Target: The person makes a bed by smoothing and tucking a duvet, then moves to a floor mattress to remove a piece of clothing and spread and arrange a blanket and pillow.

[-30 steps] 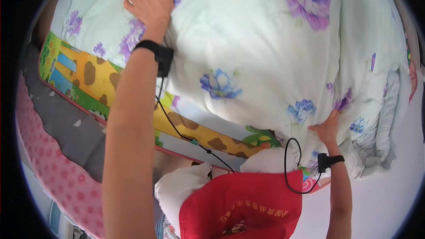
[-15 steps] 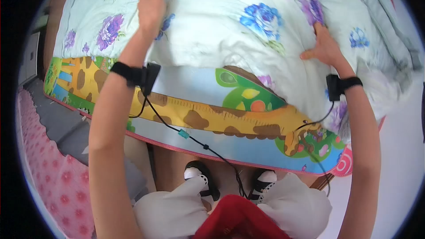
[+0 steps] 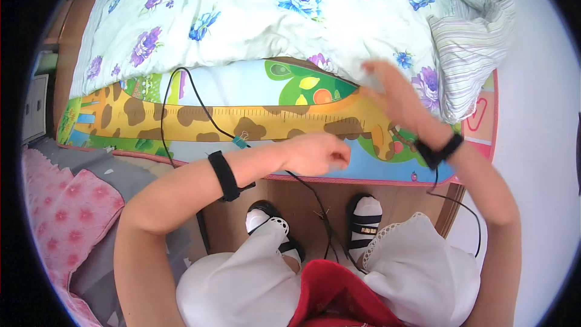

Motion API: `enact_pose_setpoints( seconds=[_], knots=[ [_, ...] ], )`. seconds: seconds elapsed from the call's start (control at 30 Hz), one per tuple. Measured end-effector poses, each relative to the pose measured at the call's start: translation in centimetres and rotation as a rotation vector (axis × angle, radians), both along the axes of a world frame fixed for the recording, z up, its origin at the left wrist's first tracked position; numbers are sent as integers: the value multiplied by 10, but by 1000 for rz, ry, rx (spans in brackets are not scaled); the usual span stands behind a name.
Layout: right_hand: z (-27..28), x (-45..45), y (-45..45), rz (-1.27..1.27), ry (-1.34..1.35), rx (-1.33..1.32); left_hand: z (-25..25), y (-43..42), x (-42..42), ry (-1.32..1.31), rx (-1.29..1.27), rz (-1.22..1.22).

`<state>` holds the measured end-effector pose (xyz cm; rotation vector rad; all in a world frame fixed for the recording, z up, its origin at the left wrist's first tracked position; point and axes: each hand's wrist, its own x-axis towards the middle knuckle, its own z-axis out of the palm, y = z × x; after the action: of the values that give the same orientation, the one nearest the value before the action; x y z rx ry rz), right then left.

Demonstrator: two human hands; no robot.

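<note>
A white quilt with blue and purple flowers lies over the back of a colourful play mat printed with a giraffe and a ruler scale. Its striped side shows in a bunched fold at the right corner. My left hand is over the mat's front part, fingers curled in, with nothing visible in them. Slightly blurred, my right hand is at the quilt's front edge near the giraffe's head, thumb and fingers apart. Whether it touches the quilt I cannot tell.
Black cables run from the wrist straps across the mat and down between my feet. Pink flowered cloth and grey fabric lie at the left. A white cabinet stands at far left, a white wall at right.
Both hands have left the top of the quilt. My left hand has come down and right, curling; my right hand has moved left. The right corner now shows more striped fabric.
</note>
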<state>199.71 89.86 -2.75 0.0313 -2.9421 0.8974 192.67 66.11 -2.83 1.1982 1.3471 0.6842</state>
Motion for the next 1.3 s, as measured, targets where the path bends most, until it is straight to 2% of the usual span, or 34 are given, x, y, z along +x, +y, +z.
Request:
enact_pose_setpoints(
  seconds=[0.07, 0.1, 0.17, 0.2, 0.27, 0.37, 0.47, 0.5, 0.6, 0.7, 0.8, 0.83, 0.9, 0.97, 1.1, 1.17, 1.2, 1.27, 1.3],
  knots=[
    [41, 45, -43, 8, -434, -161, -15, -9, 17, 8, -23, -176],
    [40, 71, -51, 180, -421, -392, -25, -13, 28, 11, -35, -272],
    [65, 110, -77, 267, -797, -576, -52, -35, 53, -95, 38, -333],
    [70, 128, -84, 219, -932, -631, -59, -46, 63, -156, 74, -370],
    [80, 162, -89, 106, -1195, -755, -50, -59, 72, -108, 114, -489],
    [84, 217, -79, -234, -1026, -808, -47, -67, 87, -129, 127, -663],
    [97, 230, -55, -412, -1091, -880, -30, -85, 95, -174, 177, -635],
    [92, 237, -46, -355, -1092, -723, -21, -89, 96, -185, 187, -640],
    [96, 235, -37, -340, -1051, -505, 6, -106, 105, -270, 203, -643],
    [96, 230, -32, -406, -1026, -639, 31, -111, 106, -326, 205, -616],
    [108, 236, -20, -448, -1421, -500, 55, -104, 97, -301, 201, -564],
    [113, 245, -14, -330, -1310, -489, 64, -100, 92, -282, 207, -536],
    [117, 283, -5, -78, -1092, -463, 82, -93, 82, -215, 198, -456],
    [119, 324, -9, -130, -1164, -427, 109, -81, 74, -113, 178, -331],
    [83, 409, -41, -282, -1348, -263, 165, -49, 74, 193, 106, -33],
    [58, 434, -54, -288, -1416, -148, 185, -34, 71, 402, 118, -122],
    [48, 437, -54, -268, -1423, -88, 179, -34, 60, 407, 181, -233],
    [36, 420, -44, -194, -1243, 62, 163, -37, 46, 365, 279, -424],
    [34, 401, -31, -134, -1011, 159, 146, -44, 49, 355, 276, -476]
  ],
)
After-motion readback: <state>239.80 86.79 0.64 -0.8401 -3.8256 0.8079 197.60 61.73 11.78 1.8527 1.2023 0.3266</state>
